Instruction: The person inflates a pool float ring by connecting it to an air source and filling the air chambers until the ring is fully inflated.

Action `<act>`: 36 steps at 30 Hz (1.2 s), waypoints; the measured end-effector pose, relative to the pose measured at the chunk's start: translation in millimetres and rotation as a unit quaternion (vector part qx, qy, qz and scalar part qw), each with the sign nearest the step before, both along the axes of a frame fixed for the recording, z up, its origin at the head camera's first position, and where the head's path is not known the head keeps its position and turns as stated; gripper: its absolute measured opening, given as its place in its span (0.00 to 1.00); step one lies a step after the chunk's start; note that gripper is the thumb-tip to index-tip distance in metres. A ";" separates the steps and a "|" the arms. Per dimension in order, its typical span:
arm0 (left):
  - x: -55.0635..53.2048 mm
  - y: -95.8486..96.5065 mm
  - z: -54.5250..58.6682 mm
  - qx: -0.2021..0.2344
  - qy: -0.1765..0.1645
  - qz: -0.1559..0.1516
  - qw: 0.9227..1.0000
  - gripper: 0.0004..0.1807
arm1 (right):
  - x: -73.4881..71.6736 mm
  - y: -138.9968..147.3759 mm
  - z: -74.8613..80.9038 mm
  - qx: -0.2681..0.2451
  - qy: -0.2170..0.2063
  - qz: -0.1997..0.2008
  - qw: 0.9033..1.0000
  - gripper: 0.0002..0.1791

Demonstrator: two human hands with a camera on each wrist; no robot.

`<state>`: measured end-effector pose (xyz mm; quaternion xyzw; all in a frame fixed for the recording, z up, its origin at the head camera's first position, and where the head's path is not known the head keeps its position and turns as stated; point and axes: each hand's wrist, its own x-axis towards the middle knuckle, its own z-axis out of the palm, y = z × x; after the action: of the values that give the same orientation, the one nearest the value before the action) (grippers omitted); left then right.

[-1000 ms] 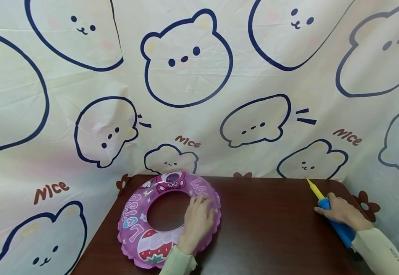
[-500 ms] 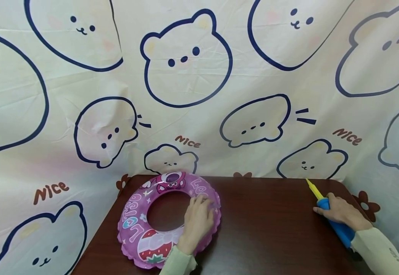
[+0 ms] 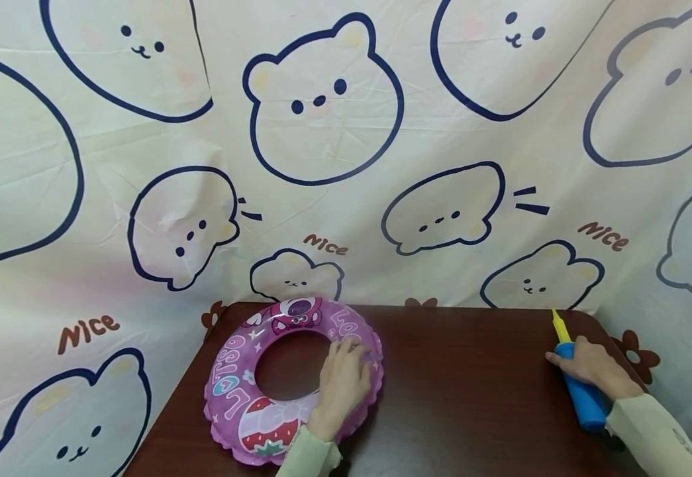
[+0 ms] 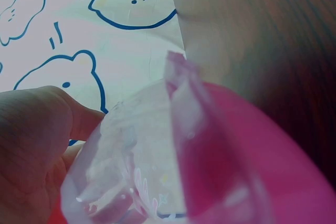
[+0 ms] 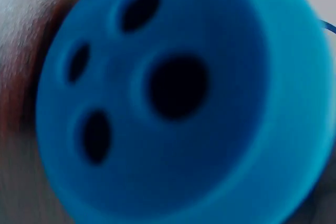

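A pink-purple inflatable swim ring [image 3: 226, 384], printed with a bear and strawberries, lies on the left part of the brown table. My left hand [image 3: 343, 387] holds the ring's right side, its fingers bent over the tube. In the left wrist view the clear and pink plastic of the ring [image 4: 294, 177] fills the lower part, and the thumb lies behind it. At the right, my right hand [image 3: 598, 368] grips a blue hand pump [image 3: 584, 401] with a yellow nozzle [image 3: 559, 326] pointing away. The right wrist view shows the pump's holed blue end [image 5: 226, 166] up close.
The dark brown tabletop [image 3: 465, 384] stretches between the two hands. Behind it hangs a pale cloth [image 3: 346, 212] printed with blue bear outlines, which also closes off both sides.
The pump has turned in my right hand: its nozzle has swung to the right and its back end to the left. My left hand and the swim ring have stayed put.
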<state>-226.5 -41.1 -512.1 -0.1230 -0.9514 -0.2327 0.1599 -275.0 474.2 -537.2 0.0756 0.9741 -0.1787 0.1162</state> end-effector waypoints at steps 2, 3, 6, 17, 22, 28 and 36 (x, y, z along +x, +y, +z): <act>-0.2 0.0 0.2 -0.001 -0.001 0.001 1.000 0.15 | 0.4 -1.2 2.1 -0.001 -0.012 -0.004 1.000 0.57; -0.2 0.0 0.4 -0.001 0.000 0.001 1.000 0.15 | 0.7 -1.5 2.9 -0.002 -0.015 -0.004 1.000 0.56; -0.3 -0.1 0.6 -0.003 -0.004 0.002 1.000 0.16 | -0.4 -2.8 3.2 0.001 -0.027 -0.007 1.000 0.59; -0.8 -0.8 0.5 0.004 -0.005 -0.004 1.000 0.16 | -4.4 -4.0 2.3 0.009 -0.041 -0.016 0.999 0.65; -0.7 0.0 -0.9 0.003 0.001 -0.003 1.000 0.16 | -2.5 -3.2 4.2 -0.001 -0.041 -0.010 0.999 0.63; -0.7 0.3 -1.2 -0.003 0.008 -0.003 1.000 0.16 | -1.1 -5.7 5.7 0.001 -0.040 -0.009 0.999 0.64; -0.8 0.4 -1.1 -0.001 0.009 -0.001 1.000 0.16 | 0.8 -7.7 8.0 -0.003 -0.035 -0.010 0.999 0.64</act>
<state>-227.3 -40.8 -513.1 -0.1263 -0.9500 -0.2313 0.1677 -274.2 466.5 -529.2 0.0915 0.9681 -0.1796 0.1488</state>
